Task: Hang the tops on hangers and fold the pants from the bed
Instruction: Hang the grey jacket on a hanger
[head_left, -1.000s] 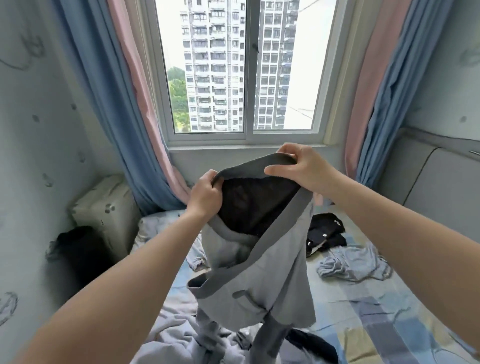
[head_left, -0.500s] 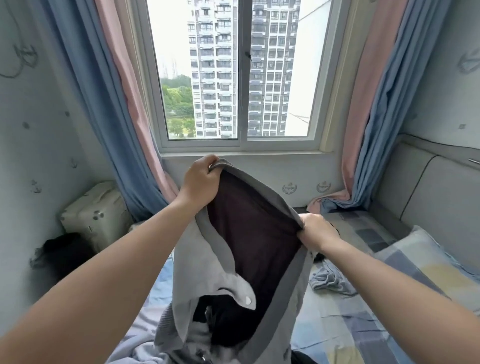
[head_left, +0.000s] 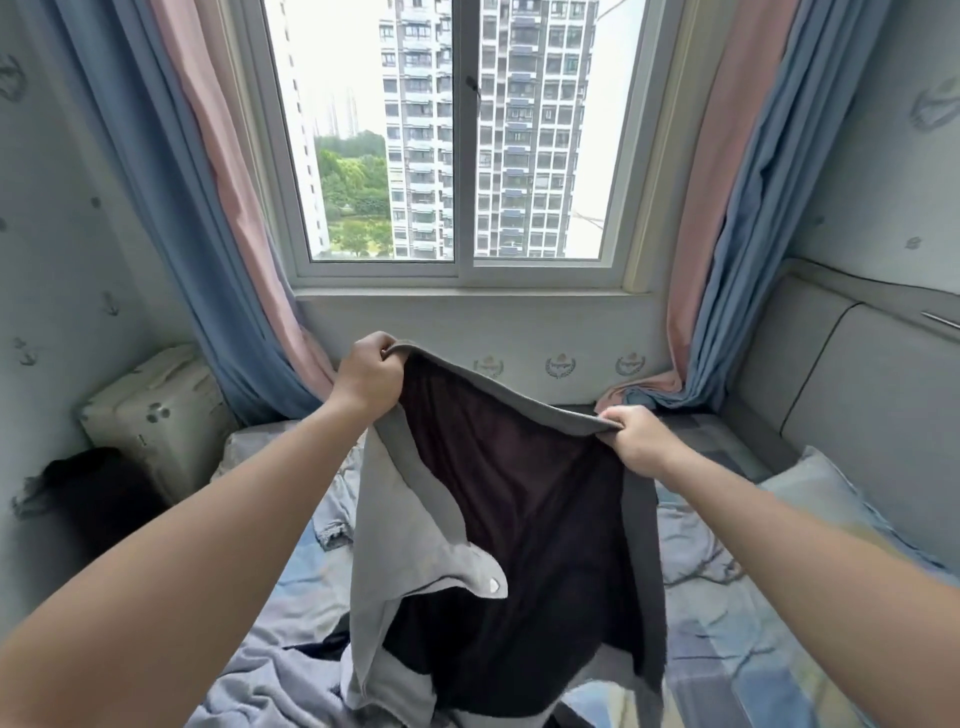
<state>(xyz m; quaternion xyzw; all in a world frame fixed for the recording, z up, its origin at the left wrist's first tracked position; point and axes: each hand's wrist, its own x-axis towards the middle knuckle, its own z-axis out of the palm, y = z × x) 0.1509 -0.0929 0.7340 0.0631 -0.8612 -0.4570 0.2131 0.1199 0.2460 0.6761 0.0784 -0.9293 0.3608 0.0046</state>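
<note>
Over bed (head_left: 727, 597), hands (head_left: 369, 376) (head_left: 636, 441) wider apart, pants (head_left: 519, 519) spread

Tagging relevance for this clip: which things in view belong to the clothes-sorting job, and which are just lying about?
Job in hand:
grey garment with a dark lining, gripped at its top edge by the left hand and the right hand; pale crumpled cloth on the bed.

Lying about:
curtains, window, pillow, white box in the corner.
</note>
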